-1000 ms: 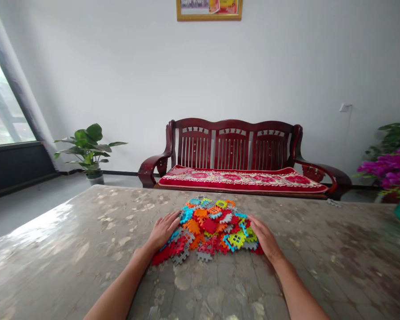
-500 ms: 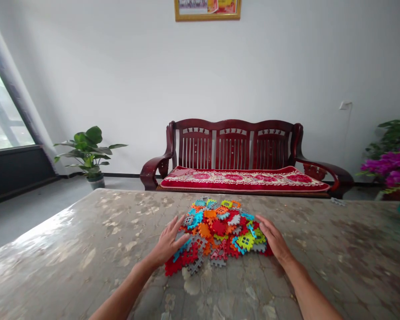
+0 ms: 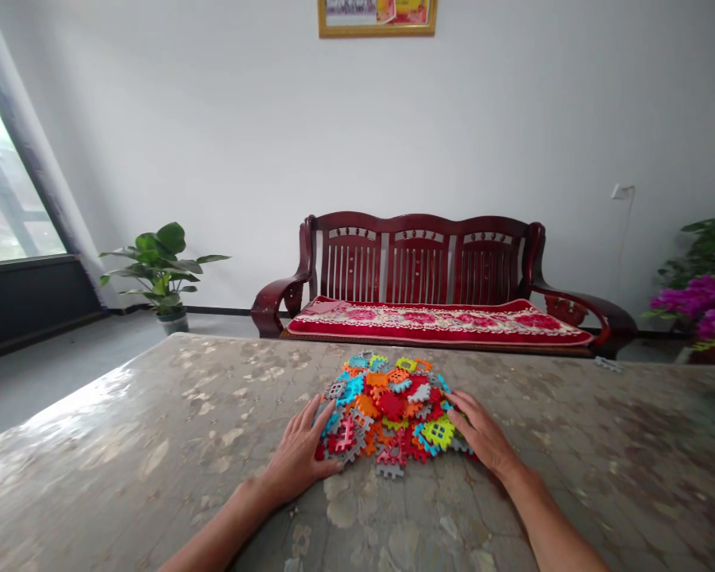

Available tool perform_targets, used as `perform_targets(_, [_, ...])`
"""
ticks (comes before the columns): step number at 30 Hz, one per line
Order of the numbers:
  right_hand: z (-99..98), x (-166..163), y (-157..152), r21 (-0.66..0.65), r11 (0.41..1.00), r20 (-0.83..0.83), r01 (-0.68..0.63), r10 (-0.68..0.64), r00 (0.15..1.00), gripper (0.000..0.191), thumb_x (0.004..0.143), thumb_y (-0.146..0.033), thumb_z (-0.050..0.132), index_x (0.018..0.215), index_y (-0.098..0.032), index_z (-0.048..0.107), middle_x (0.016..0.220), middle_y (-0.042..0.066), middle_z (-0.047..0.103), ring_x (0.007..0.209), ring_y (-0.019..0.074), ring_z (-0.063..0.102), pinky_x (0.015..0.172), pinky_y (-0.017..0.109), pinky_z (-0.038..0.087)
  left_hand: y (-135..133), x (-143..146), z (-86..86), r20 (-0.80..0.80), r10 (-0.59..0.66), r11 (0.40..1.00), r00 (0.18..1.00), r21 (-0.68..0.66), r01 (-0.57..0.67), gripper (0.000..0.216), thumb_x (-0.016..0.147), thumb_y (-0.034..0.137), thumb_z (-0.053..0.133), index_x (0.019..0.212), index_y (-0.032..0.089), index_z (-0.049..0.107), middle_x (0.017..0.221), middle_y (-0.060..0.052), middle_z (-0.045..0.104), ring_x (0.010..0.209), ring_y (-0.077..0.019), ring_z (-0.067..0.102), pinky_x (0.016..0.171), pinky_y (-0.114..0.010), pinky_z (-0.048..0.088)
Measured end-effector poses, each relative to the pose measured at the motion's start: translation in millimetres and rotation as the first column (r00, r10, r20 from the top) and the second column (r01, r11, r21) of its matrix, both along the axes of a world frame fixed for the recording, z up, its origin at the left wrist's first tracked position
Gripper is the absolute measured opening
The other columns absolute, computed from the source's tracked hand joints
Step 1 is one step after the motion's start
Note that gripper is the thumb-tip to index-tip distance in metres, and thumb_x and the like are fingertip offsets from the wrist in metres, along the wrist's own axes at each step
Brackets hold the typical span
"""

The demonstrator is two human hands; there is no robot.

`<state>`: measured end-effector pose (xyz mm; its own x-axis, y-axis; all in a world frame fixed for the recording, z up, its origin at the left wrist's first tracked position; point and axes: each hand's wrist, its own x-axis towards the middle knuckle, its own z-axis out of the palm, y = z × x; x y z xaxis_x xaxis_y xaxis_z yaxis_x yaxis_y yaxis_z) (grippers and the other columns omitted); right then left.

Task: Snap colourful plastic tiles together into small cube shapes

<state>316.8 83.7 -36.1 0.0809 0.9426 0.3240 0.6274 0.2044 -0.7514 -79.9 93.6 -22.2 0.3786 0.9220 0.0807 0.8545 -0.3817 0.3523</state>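
Note:
A heap of flat, notched plastic building pieces (image 3: 390, 401) in red, orange, blue, grey and yellow-green lies on the table (image 3: 125, 461) in front of me. My left hand (image 3: 301, 457) rests flat against the heap's near left edge, fingers stretched out and spread. On the heap's right side my right hand (image 3: 481, 433) lies with fingers extended, partly over the pieces. Neither hand holds a piece.
A single grey piece (image 3: 608, 365) lies alone at the far right of the table. Beyond the table stands a dark red wooden bench (image 3: 423, 266) with a red cushion. A potted plant (image 3: 158, 270) is at the left and purple flowers (image 3: 700, 306) at the right.
Both hands have pressed inward and toward me, and the heap is now tighter. The left hand slid down to the heap's near left corner.

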Motion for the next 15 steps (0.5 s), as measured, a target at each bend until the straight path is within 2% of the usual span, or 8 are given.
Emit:
perform_targets(4, [0.3, 2, 0, 0.018, 1.0, -0.076, 0.001, 0.0, 0.997, 0.05, 0.084, -0.061, 0.052, 0.115, -0.027, 0.071, 0.134, 0.009, 0.06, 0.127, 0.0286, 0.051, 0.114, 0.048, 0.032, 16, -10, 4.6, 0.087, -0.063, 0.997, 0.994, -0.045, 0.067, 0.098, 0.066, 0.057, 0.073, 0.151, 0.026, 0.036, 0.16, -0.012, 0.027, 0.146, -0.036, 0.024, 0.118, -0.048, 0.025])
perform_targets(6, [1.3, 3, 0, 0.031, 1.0, -0.141, 0.006, -0.002, 0.99, 0.05, 0.084, -0.063, 0.05, 0.107, -0.025, 0.073, 0.13, 0.009, 0.063, 0.124, 0.0288, 0.054, 0.112, 0.047, 0.035, 25, -16, 7.6, 0.215, -0.083, 0.993, 0.973, -0.063, 0.099, 0.094, 0.065, 0.059, 0.073, 0.148, 0.026, 0.042, 0.157, -0.011, 0.035, 0.143, -0.0352, 0.032, 0.117, -0.046, 0.029])
perform_targets(8, [2.1, 5, 2, 0.054, 0.998, -0.193, 0.026, -0.015, 0.981, 0.052, 0.083, -0.066, 0.049, 0.099, -0.024, 0.074, 0.124, 0.01, 0.066, 0.121, 0.0293, 0.055, 0.111, 0.047, 0.036, 35, -19, 12.2, 0.409, -0.051, 0.99, 0.911, -0.096, 0.099, 0.086, 0.07, 0.062, 0.068, 0.144, 0.023, 0.049, 0.151, -0.011, 0.045, 0.138, -0.0336, 0.041, 0.114, -0.044, 0.034])
perform_targets(11, [2.0, 6, 4, 0.068, 0.992, -0.241, 0.103, -0.083, 0.967, 0.054, 0.081, -0.07, 0.048, 0.096, -0.024, 0.072, 0.123, 0.01, 0.067, 0.123, 0.0302, 0.055, 0.112, 0.047, 0.036, 48, -17, 15.8, 0.663, 0.143, 0.986, 0.735, -0.155, -0.052, 0.077, 0.081, 0.067, 0.051, 0.139, 0.018, 0.053, 0.143, -0.013, 0.054, 0.131, -0.031, 0.05, 0.11, -0.044, 0.04])
perform_targets(13, [1.6, 6, 4, 0.041, 0.989, -0.249, 0.14, -0.125, 0.96, 0.058, 0.079, -0.072, 0.048, 0.105, -0.025, 0.07, 0.126, 0.009, 0.066, 0.124, 0.0305, 0.054, 0.111, 0.047, 0.036, 54, -12, 12.7, 0.731, 0.266, 0.963, 0.628, -0.181, -0.197, 0.076, 0.085, 0.067, 0.042, 0.137, 0.014, 0.053, 0.141, -0.015, 0.056, 0.13, -0.0299, 0.051, 0.109, -0.044, 0.041])
perform_targets(15, [1.2, 4, 4, 0.009, 0.991, -0.237, 0.135, -0.129, 0.963, 0.061, 0.08, -0.072, 0.048, 0.113, -0.025, 0.067, 0.127, 0.009, 0.066, 0.124, 0.0304, 0.054, 0.111, 0.047, 0.038, 58, -7, 6.1, 0.745, 0.304, 0.946, 0.593, -0.164, -0.28, 0.077, 0.084, 0.068, 0.04, 0.133, 0.012, 0.057, 0.137, -0.015, 0.059, 0.129, -0.0295, 0.052, 0.11, -0.044, 0.039])
